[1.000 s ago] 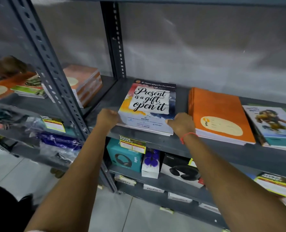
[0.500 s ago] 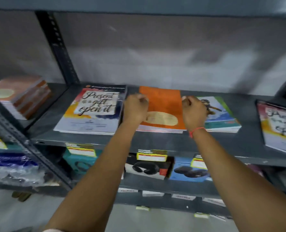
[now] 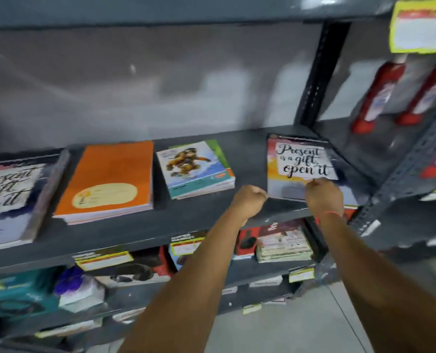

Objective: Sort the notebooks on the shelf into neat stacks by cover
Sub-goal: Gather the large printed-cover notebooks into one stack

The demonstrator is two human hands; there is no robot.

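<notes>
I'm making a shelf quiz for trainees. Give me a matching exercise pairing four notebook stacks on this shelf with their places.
Column one:
1. orange stack
2. cartoon stack
3. left quote stack
4. right quote stack

Column two:
A. far left, cut by the frame edge
B. under the right hand
C. second from left
D. between the orange stack and the left hand

Pairs: 1-C, 2-D, 3-A, 4-B

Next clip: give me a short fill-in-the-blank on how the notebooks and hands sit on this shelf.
1. The orange stack lies directly left of the stack with the ____ cover.
2. The right hand rests on the notebook whose cover reads "Present is a gift, ____ it".
3. The left hand is at that notebook's near ____ corner.

Missing: monkey; open; left
</notes>
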